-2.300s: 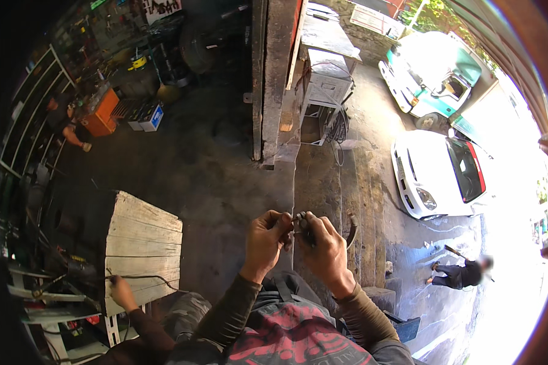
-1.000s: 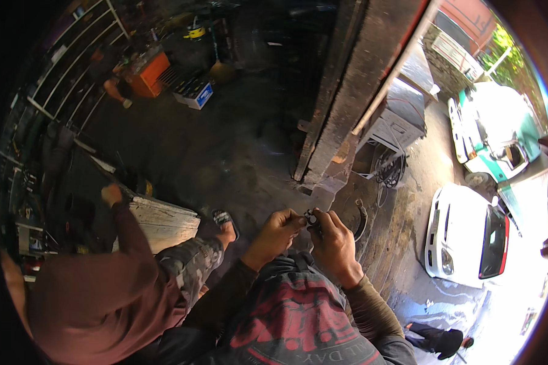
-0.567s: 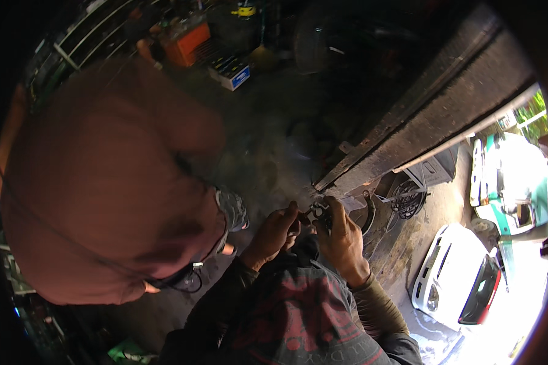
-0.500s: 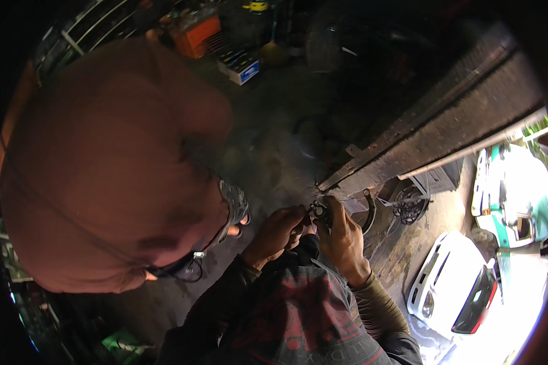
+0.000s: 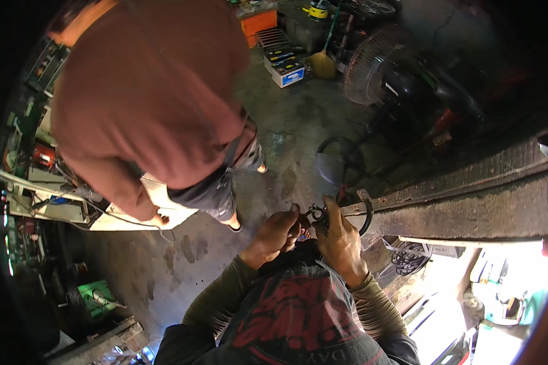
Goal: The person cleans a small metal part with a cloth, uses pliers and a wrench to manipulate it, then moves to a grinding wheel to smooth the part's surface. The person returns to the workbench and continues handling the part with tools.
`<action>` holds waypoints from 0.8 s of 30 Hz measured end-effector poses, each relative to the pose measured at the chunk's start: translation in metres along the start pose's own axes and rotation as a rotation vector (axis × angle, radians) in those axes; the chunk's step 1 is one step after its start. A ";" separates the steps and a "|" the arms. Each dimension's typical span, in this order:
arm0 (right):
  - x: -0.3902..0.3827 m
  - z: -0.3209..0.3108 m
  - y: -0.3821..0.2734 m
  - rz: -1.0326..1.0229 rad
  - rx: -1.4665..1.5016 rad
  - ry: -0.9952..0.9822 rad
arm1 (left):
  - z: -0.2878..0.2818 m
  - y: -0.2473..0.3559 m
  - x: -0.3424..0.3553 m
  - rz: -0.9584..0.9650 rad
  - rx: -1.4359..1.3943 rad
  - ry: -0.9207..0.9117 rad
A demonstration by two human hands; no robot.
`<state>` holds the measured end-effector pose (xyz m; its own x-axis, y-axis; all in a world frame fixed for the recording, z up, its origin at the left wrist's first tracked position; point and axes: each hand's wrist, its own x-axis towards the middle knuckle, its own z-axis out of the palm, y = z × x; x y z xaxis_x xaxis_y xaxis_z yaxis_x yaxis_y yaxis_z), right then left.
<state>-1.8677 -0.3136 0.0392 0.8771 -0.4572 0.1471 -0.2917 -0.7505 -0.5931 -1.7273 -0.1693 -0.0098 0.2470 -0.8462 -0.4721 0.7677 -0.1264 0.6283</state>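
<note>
In front of my chest both hands are close together. My right hand (image 5: pixel 342 242) is closed around a dark tool-like piece with a small, shiny, rounded metal part (image 5: pixel 318 213) at its head; its exact kind does not show. Its index finger lies along the piece. My left hand (image 5: pixel 271 236) is closed in a pinch just left of that metal part, thumb on top. Whatever it grips is too small and dark to name. A black curved hose-like loop (image 5: pixel 369 218) shows just beyond my right hand.
A person in a brown top (image 5: pixel 158 91) stands at the left, beside a pale bench (image 5: pixel 119 218). A long wooden beam (image 5: pixel 456 210) runs off right. Farther back are a fan (image 5: pixel 377 67), a broom (image 5: pixel 323 64) and a boxed battery (image 5: pixel 288 74). A coiled cable (image 5: pixel 410 258) lies right.
The view has swung, bringing the fan and bench into sight. The other person now stands more upright and farther off. My hands keep nearly the same hold, close together.
</note>
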 end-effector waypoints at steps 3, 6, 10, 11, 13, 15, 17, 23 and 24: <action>0.012 0.000 0.018 -0.116 -0.008 -0.015 | 0.027 -0.002 0.009 0.285 0.329 0.222; 0.030 -0.002 0.025 -0.177 -0.007 -0.054 | 0.033 -0.006 0.021 0.901 1.141 0.571; 0.052 0.000 0.034 -0.239 0.072 -0.071 | 0.050 0.015 0.014 0.642 0.964 0.682; 0.055 0.003 0.036 -0.239 0.079 -0.094 | 0.047 0.017 0.015 0.491 0.729 0.641; 0.065 0.011 0.038 -0.267 0.090 -0.129 | 0.033 0.019 0.015 0.253 0.294 0.515; 0.076 0.018 0.039 -0.314 0.091 -0.151 | 0.016 0.022 0.018 0.103 -0.056 0.372; 0.089 0.030 0.038 -0.326 0.135 -0.175 | 0.007 0.024 0.022 0.241 0.165 0.453; 0.147 0.056 0.019 -0.310 0.111 -0.251 | -0.034 0.054 0.050 0.665 0.976 0.805; 0.160 0.061 0.016 -0.334 0.119 -0.222 | -0.039 0.072 0.047 0.570 0.817 0.736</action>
<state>-1.7090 -0.3692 0.0046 0.9807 -0.0746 0.1805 0.0573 -0.7735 -0.6312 -1.6372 -0.1976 -0.0107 0.9011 -0.4272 -0.0742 -0.0866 -0.3451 0.9346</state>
